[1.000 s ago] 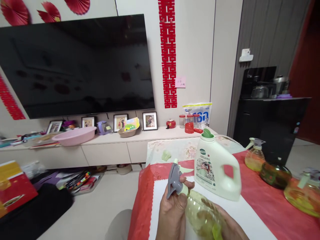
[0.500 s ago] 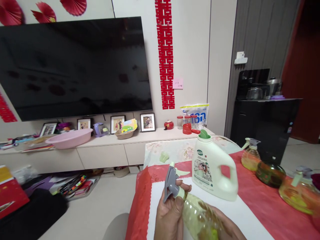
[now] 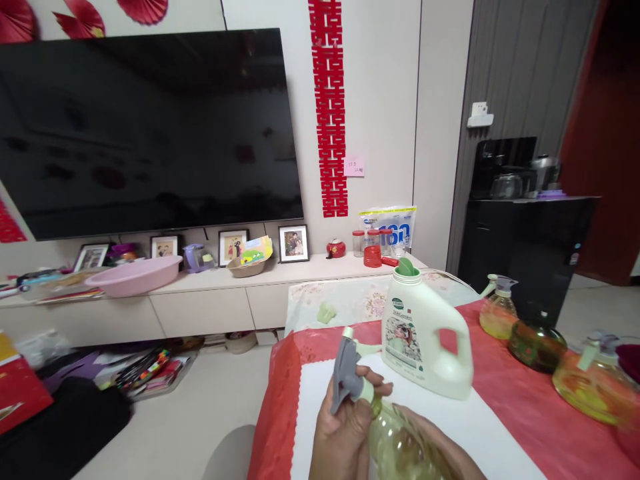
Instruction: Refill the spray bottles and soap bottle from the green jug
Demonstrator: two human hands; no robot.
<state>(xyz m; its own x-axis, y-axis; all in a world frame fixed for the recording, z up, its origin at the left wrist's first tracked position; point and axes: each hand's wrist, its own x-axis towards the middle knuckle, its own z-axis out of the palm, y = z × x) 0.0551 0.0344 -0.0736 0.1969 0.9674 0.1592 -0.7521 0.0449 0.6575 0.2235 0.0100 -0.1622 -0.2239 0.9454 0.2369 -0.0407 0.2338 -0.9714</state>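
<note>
Over the red-draped counter, a translucent, rounded yellow-green bottle slants up leftward, left hand clasped below its grey trigger head, right hand around its body.

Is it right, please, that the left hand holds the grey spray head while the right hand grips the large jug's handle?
Not quite: in the head view, the right hand holds the spray bottle, not the large jug's handle; the left hand does hold the grey spray head.

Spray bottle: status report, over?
Left hand, fingers round collar of grey sprayer. Right hand holding tilted bottle. Sprayer at bottle's neck, tightness unclear. Pale green jug close beyond.
</note>
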